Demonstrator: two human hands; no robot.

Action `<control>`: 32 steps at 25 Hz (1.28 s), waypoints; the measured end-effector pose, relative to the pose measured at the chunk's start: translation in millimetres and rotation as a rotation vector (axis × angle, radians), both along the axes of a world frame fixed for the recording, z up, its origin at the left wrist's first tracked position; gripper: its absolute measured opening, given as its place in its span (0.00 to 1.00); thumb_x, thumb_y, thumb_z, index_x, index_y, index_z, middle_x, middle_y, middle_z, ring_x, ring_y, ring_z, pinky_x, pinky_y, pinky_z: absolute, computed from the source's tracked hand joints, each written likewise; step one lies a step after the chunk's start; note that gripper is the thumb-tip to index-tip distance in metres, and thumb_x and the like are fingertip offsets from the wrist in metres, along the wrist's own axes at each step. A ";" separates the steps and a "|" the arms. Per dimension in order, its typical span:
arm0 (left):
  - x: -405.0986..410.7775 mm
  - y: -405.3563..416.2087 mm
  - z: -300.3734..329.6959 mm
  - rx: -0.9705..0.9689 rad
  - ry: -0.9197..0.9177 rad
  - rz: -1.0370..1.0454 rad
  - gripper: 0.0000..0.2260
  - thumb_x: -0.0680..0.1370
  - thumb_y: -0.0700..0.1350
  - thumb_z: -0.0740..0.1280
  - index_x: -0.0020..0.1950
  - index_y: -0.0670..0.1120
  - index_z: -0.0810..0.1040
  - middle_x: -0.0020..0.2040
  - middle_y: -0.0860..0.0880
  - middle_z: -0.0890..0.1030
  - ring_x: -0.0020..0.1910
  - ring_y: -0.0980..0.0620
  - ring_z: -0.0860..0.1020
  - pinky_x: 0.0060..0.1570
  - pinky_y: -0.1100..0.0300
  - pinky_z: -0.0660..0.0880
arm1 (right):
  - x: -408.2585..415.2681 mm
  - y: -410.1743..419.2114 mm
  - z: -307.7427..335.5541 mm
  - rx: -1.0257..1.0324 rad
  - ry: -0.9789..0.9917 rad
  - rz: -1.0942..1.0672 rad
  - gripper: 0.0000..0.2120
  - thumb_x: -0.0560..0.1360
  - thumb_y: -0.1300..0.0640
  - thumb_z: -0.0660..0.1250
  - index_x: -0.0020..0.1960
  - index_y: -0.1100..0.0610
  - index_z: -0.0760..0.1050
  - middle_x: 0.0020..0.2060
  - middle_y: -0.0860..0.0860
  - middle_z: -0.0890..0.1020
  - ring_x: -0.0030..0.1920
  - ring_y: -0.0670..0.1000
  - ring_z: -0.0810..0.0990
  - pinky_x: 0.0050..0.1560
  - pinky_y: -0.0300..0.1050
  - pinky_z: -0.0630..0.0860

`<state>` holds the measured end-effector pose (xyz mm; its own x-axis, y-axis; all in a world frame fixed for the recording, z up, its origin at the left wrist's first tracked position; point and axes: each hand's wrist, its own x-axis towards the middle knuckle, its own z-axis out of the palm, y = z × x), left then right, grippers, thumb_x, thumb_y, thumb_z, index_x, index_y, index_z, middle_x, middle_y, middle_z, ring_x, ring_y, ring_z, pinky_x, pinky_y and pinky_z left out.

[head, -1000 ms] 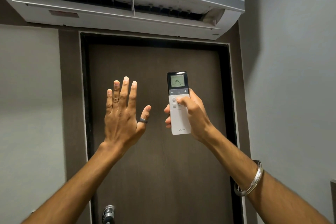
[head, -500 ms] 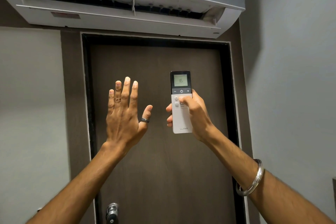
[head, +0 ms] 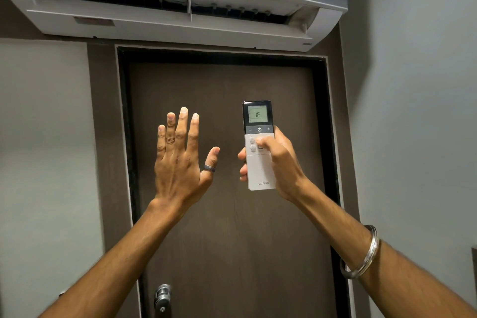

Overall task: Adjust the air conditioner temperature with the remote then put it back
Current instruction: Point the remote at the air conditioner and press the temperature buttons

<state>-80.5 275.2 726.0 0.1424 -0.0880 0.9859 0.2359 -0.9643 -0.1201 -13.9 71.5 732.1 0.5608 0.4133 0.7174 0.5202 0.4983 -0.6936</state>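
A white remote (head: 259,170) with a dark top and a lit screen reading 16 stands upright in my right hand (head: 280,162). The thumb lies across the small buttons below the power key. The remote points up at a white wall air conditioner (head: 180,20) mounted above the door, its flap open. My left hand (head: 180,160) is raised beside the remote, palm away from me, fingers spread, holding nothing. It wears a dark ring on the thumb.
A dark brown door (head: 227,227) in a black frame fills the middle, with a metal handle (head: 162,295) low down. Grey walls stand on both sides, the right one (head: 413,137) close. A metal bangle (head: 361,253) circles my right forearm.
The remote's screen has gone from 24 to 16. My thumb stays on the buttons, and both hands have drifted slightly to the right in the view.
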 end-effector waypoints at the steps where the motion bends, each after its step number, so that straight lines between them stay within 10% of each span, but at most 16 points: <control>1: -0.2 -0.5 -0.4 0.000 0.003 -0.005 0.35 0.83 0.61 0.55 0.84 0.41 0.57 0.85 0.40 0.54 0.85 0.40 0.49 0.83 0.41 0.48 | -0.4 -0.1 -0.8 -0.001 -0.005 -0.003 0.18 0.79 0.53 0.60 0.66 0.59 0.69 0.39 0.56 0.87 0.31 0.57 0.85 0.34 0.54 0.85; 19: 4.5 7.9 -5.1 -0.002 0.007 -0.006 0.35 0.83 0.61 0.55 0.84 0.42 0.56 0.85 0.40 0.52 0.85 0.40 0.48 0.83 0.43 0.45 | 3.3 6.8 -3.8 0.017 0.163 0.040 0.28 0.80 0.43 0.56 0.64 0.67 0.72 0.38 0.60 0.87 0.30 0.59 0.84 0.35 0.53 0.85; 32: 9.3 11.7 -8.2 -0.001 -0.009 0.025 0.35 0.83 0.62 0.56 0.84 0.42 0.56 0.85 0.40 0.53 0.85 0.39 0.48 0.83 0.43 0.43 | 0.0 8.9 -5.6 0.009 0.046 -0.116 0.14 0.89 0.51 0.51 0.55 0.56 0.72 0.35 0.55 0.87 0.27 0.56 0.84 0.30 0.50 0.84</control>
<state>-71.2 286.9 717.8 0.1358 -0.0831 0.9872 0.2608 -0.9583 -0.1166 -13.9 80.4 726.5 0.6370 0.3371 0.6933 0.5425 0.4429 -0.7138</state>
